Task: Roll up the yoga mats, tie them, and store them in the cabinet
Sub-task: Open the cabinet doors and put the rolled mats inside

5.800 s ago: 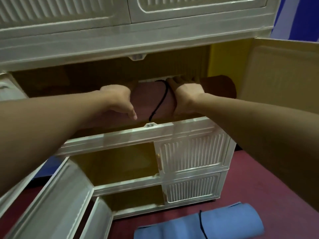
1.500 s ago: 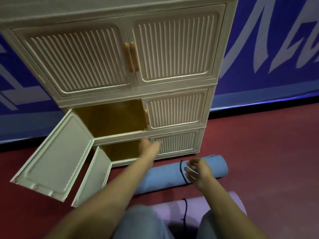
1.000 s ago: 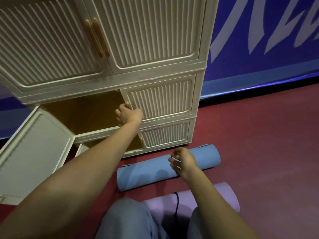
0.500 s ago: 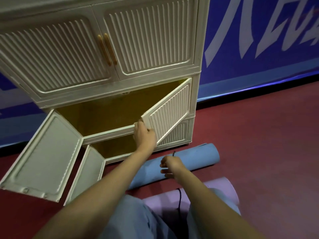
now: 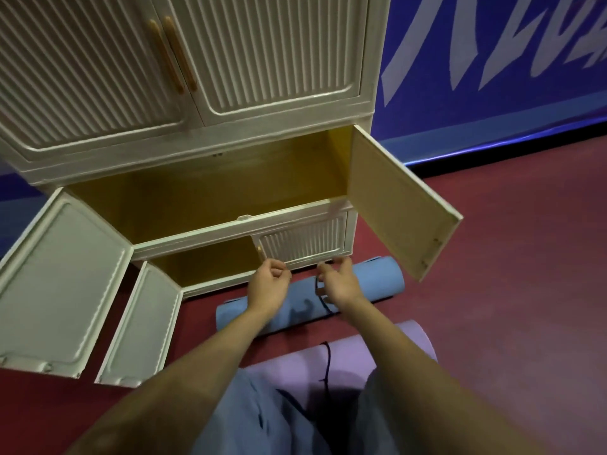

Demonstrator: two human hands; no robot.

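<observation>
**Both hands over the blue mat in front of the open cabinet**

We see our left hand (image 5: 267, 285) and right hand (image 5: 338, 284) side by side above the rolled blue yoga mat (image 5: 371, 284), which lies on the red floor (image 5: 512, 290) just in front of the cream cabinet (image 5: 279, 70). Both hands have loosely curled fingers and grasp nothing that we can make out; whether they touch the mat we cannot tell. A black cord (image 5: 323, 302) rings the blue mat beside the right hand. The rolled purple yoga mat (image 5: 404, 339), tied with its own dark cord (image 5: 326, 362), lies farther out from the cabinet, behind the blue one and partly under our arms. On the cabinet, the middle compartment (image 5: 203, 195) stands open with both doors swung wide, the right door (image 5: 399, 205) reaching out over the floor. Below it, the bottom left door (image 5: 141, 326) is open and the bottom right door (image 5: 300, 243) is closed.
</observation>
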